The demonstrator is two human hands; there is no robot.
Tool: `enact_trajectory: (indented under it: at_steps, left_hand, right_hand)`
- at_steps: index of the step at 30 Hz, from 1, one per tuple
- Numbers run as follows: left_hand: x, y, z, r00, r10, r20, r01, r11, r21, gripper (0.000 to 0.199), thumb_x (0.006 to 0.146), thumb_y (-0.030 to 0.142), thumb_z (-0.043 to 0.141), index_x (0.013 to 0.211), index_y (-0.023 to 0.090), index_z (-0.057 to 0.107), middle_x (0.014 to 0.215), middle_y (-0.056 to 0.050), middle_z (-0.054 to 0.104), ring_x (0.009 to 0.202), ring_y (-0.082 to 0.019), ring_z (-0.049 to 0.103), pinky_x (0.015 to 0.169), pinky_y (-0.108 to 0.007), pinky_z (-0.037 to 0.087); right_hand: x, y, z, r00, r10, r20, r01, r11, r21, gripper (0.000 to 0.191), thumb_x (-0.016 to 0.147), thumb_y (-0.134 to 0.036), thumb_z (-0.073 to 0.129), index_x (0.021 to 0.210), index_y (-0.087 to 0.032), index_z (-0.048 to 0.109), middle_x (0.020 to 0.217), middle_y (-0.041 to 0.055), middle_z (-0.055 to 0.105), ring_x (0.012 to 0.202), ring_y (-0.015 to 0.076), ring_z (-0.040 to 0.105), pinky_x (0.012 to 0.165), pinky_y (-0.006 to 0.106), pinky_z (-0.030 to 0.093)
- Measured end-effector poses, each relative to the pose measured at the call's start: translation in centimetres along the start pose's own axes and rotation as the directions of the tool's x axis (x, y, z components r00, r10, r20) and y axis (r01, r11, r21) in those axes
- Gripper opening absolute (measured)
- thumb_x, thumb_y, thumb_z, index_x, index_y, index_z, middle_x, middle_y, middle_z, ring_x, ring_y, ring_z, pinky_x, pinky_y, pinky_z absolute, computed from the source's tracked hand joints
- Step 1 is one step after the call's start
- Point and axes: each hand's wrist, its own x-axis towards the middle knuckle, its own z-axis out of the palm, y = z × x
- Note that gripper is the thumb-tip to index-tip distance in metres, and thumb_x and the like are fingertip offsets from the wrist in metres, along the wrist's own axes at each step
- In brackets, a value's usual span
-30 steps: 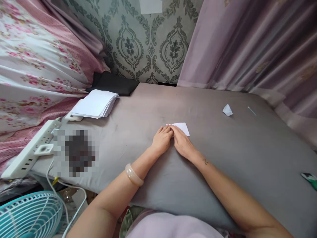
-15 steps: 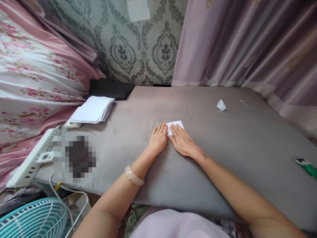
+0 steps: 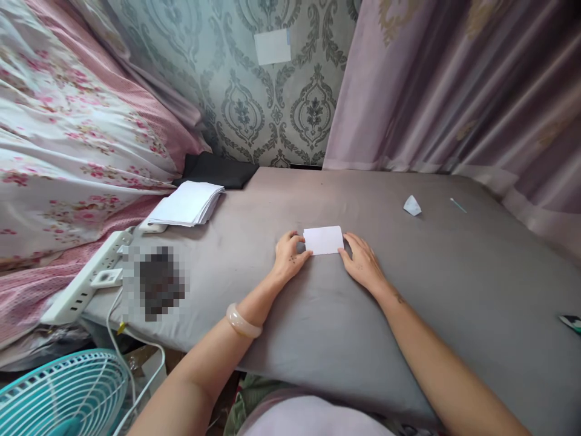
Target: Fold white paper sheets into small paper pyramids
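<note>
A small folded white paper (image 3: 323, 240) lies in front of me on the grey-covered table (image 3: 290, 315), its long side running left to right. At its left end my left hand (image 3: 290, 253) grips the edge, thumb at the near corner and fingers curled at the far one. My right hand (image 3: 361, 259) has the right end in the same way, thumb near and fingers beyond. The middle of the paper shows uncovered between both hands. A pale bangle (image 3: 244, 322) circles my left wrist.
At the left are a stack of white paper (image 3: 186, 204), a black folder-like item (image 3: 222, 171), a white power strip (image 3: 88, 278) with cords, and a blurred patch. A small folded paper piece (image 3: 412, 206) and a thin stick (image 3: 458, 205) lie right. A turquoise fan (image 3: 63, 393) stands lower left.
My hands have moved apart from lying flat over the paper to its two ends, and more of the paper now shows. The camera view has shifted slightly.
</note>
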Motion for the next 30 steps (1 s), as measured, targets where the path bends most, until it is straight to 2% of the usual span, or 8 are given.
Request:
enact_trajectory:
  at_steps: [3,7,10,13,17,20,24,30]
  left_hand:
    - [-0.3,0.3,-0.2,0.999,0.025,-0.032,-0.026,1.000,-0.018,0.019,0.076,0.024,0.071,0.093,0.019,0.065,0.125,-0.011,0.056,0.122,-0.025,0.051,0.104,-0.043,0.038]
    - [-0.8,0.8,-0.5,0.957,0.284,-0.055,-0.275,0.953,0.129,0.006,0.085,0.017,0.056,0.089,0.020,0.060,0.104,-0.004,0.065,0.103,-0.019,0.057,0.097,-0.038,0.039]
    - [-0.8,1.5,-0.9,0.884,0.467,-0.020,-0.433,0.835,0.339,0.017,0.092,0.017,0.042,0.095,0.019,0.059,0.105,-0.007,0.066,0.099,-0.020,0.056,0.093,-0.038,0.037]
    - [-0.5,2.0,-1.1,0.842,0.536,0.068,-0.504,0.733,0.458,0.026,0.096,0.019,0.033,0.097,0.018,0.059,0.109,-0.010,0.065,0.102,-0.022,0.055,0.092,-0.038,0.036]
    - [-0.3,1.4,-0.7,0.825,0.514,0.235,-0.559,0.685,0.467,0.028,0.096,0.016,0.032,0.095,0.017,0.060,0.100,-0.010,0.065,0.097,-0.023,0.056,0.090,-0.039,0.039]
    - [-0.6,0.5,-0.4,0.863,0.451,0.226,-0.505,0.780,0.370,0.022,0.090,0.014,0.040,0.098,0.017,0.060,0.102,-0.010,0.063,0.097,-0.023,0.056,0.088,-0.037,0.044]
    - [-0.9,-0.3,-0.5,0.931,0.351,0.097,-0.364,0.911,0.193,0.023,0.079,0.013,0.053,0.100,0.016,0.063,0.106,-0.010,0.061,0.098,-0.022,0.055,0.090,-0.036,0.047]
    - [0.0,-0.7,-0.8,0.964,0.254,0.077,-0.256,0.967,0.008,0.012,0.084,0.018,0.060,0.090,0.016,0.070,0.099,-0.008,0.065,0.098,-0.021,0.059,0.092,-0.036,0.048]
  right_hand:
    - [-0.1,-0.1,-0.1,0.998,0.014,-0.056,-0.011,0.999,0.041,0.058,0.088,-0.036,0.049,0.140,-0.014,0.041,0.140,0.0194,0.050,0.129,0.0316,0.046,0.103,0.051,0.040]
    - [-0.5,-1.0,-1.3,0.965,-0.113,-0.235,0.113,0.994,-0.014,0.079,0.083,-0.037,0.059,0.149,-0.012,0.024,0.148,0.0219,0.035,0.137,0.0327,0.033,0.108,0.050,0.032]
    - [-0.8,-2.4,-2.2,0.943,-0.226,-0.244,0.205,0.973,-0.108,0.057,0.089,-0.032,0.053,0.143,-0.022,0.039,0.143,0.0155,0.042,0.131,0.0310,0.037,0.107,0.049,0.030]
    - [-1.0,-3.3,-2.3,0.941,-0.297,-0.163,0.269,0.947,-0.174,0.041,0.092,-0.020,0.043,0.131,-0.027,0.055,0.130,0.0112,0.054,0.120,0.0285,0.044,0.102,0.046,0.031]
    - [-0.9,-3.1,-1.7,0.927,-0.371,0.052,0.374,0.908,-0.189,0.043,0.089,-0.009,0.038,0.120,-0.024,0.064,0.117,0.0101,0.062,0.109,0.0258,0.050,0.098,0.044,0.031]
    - [-0.8,-2.6,-1.5,0.924,-0.348,0.156,0.369,0.920,-0.134,0.042,0.089,-0.009,0.039,0.118,-0.024,0.065,0.116,0.0089,0.064,0.104,0.0250,0.053,0.095,0.044,0.033]
    - [-1.1,-2.6,-1.8,0.941,-0.289,0.179,0.306,0.949,-0.077,0.035,0.088,-0.016,0.045,0.117,-0.022,0.065,0.121,0.0082,0.064,0.107,0.0254,0.055,0.093,0.043,0.036]
    - [-1.3,-3.0,-2.0,0.973,-0.184,0.137,0.191,0.981,-0.039,0.026,0.092,-0.032,0.048,0.099,-0.020,0.070,0.117,0.0072,0.067,0.104,0.0255,0.058,0.090,0.041,0.044]
